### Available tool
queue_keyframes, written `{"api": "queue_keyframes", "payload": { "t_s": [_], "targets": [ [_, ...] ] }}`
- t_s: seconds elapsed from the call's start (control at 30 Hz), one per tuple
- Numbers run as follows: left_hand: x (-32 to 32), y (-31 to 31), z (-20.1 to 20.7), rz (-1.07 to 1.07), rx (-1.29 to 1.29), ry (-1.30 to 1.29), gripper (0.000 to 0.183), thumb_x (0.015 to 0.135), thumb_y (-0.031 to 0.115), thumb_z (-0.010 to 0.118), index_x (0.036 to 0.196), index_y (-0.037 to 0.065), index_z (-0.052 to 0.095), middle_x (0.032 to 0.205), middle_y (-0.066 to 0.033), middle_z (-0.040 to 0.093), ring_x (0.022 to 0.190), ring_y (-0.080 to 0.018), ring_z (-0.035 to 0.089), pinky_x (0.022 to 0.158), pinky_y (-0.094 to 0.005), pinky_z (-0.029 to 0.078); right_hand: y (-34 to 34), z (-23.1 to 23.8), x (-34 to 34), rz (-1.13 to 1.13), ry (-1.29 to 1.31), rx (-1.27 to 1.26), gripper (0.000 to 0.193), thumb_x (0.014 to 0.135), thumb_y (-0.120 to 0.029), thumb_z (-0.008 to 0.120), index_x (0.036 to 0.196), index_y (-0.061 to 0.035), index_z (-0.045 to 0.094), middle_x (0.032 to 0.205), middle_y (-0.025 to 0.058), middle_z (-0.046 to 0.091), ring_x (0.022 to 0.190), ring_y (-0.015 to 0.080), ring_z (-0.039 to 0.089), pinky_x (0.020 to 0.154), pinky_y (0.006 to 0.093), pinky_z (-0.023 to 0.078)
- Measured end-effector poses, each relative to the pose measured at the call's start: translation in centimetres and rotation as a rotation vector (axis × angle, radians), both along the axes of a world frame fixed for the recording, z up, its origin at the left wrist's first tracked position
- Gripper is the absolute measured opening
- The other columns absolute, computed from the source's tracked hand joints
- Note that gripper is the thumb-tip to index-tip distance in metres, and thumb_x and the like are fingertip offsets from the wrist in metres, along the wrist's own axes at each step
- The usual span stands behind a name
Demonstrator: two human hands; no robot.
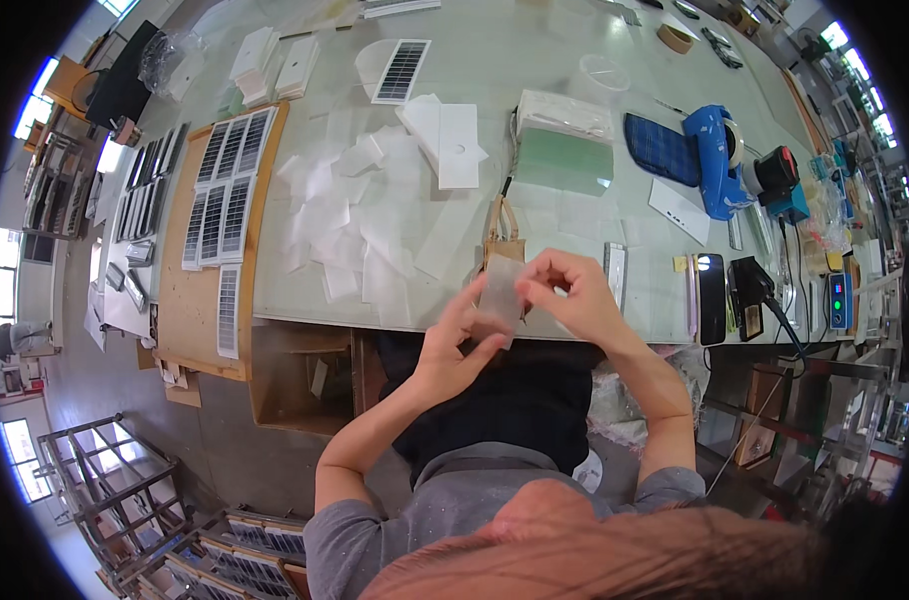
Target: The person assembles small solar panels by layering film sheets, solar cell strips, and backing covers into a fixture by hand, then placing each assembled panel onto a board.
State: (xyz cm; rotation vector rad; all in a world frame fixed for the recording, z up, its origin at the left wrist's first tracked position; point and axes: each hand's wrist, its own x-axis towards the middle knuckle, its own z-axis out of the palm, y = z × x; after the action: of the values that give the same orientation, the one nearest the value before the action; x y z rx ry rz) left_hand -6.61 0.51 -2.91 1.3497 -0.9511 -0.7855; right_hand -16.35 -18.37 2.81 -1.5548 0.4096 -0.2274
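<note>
No text can be read; the lit display (838, 285) on the blue control box (841, 314) is too small.

Workshop: broad workbench (535, 45), tape dispenser (707, 175), metal rack (110, 490).

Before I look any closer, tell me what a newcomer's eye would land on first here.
Probably the bright blue tape dispenser on the right side of the table. Next, the loose spread of thin white sheets left of centre, and the dark-striped panels on a wooden board at far left. At the near edge, the left hand holds a small greyish piece, with the right hand at its right side.
</note>
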Motion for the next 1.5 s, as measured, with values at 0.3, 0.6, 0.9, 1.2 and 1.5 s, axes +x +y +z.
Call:
{"api": "queue_keyframes", "payload": {
  "t_s": [0.3,0.6,0.9,1.2,1.5],
  "targets": [
    [1.4,1.4,-3.3,0.082,0.055,-0.944,0.054,0.078,0.007,0.077,0.128,0.009,0.057,0.077,-0.0023,0.060,0.060,-0.0180,0.060,0.053,-0.0281,0.048,-3.1,-5.4,1.2,-0.099,0.157,-0.308,0.011,0.087,-0.012,0.070,0.087,-0.0009,0.067,0.074,-0.0011,0.065,0.065,0.0032,0.055,0.059,0.0202,0.043],
    [1.5,-0.6,-2.2,0.189,-0.166,-0.805,0.012,0.073,0.008,0.079,0.084,0.011,0.075,0.069,-0.0024,0.053,0.056,-0.0186,0.056,0.051,-0.0305,0.045,-4.3,-6.3,2.3,-0.210,0.004,-0.588,0.018,0.079,-0.017,0.077,0.081,-0.0022,0.068,0.072,0.0009,0.058,0.060,0.0077,0.046,0.056,0.0238,0.037],
    [1.5,-0.5,-2.4,0.196,-0.133,-0.794,0.012,0.076,0.011,0.077,0.087,0.010,0.073,0.070,-0.0018,0.055,0.060,-0.0189,0.058,0.053,-0.0312,0.048,-4.1,-6.7,2.8,-0.224,0.052,-0.687,0.019,0.075,-0.021,0.079,0.077,-0.0067,0.067,0.080,0.0011,0.057,0.070,0.0135,0.050,0.069,0.0285,0.039],
    [1.5,-0.9,-2.5,0.158,-0.199,-0.967,0.018,0.071,0.012,0.082,0.086,0.010,0.073,0.071,-0.0009,0.055,0.057,-0.0182,0.055,0.051,-0.0307,0.044,-3.8,-6.3,2.6,-0.251,0.085,-0.663,0.024,0.076,-0.022,0.077,0.092,-0.0108,0.064,0.086,-0.0008,0.056,0.076,0.0145,0.048,0.085,0.0315,0.034],
    [1.1,-0.5,-2.6,0.188,-0.166,-0.983,0.020,0.075,0.014,0.078,0.092,0.010,0.067,0.074,-0.0014,0.054,0.061,-0.0181,0.056,0.055,-0.0312,0.045,-9.1,-5.4,-7.7,-0.290,0.240,-1.065,0.041,0.071,-0.028,0.079,0.108,-0.0152,0.065,0.104,0.0002,0.058,0.097,0.0212,0.051,0.090,0.0415,0.034]
  ]
}}
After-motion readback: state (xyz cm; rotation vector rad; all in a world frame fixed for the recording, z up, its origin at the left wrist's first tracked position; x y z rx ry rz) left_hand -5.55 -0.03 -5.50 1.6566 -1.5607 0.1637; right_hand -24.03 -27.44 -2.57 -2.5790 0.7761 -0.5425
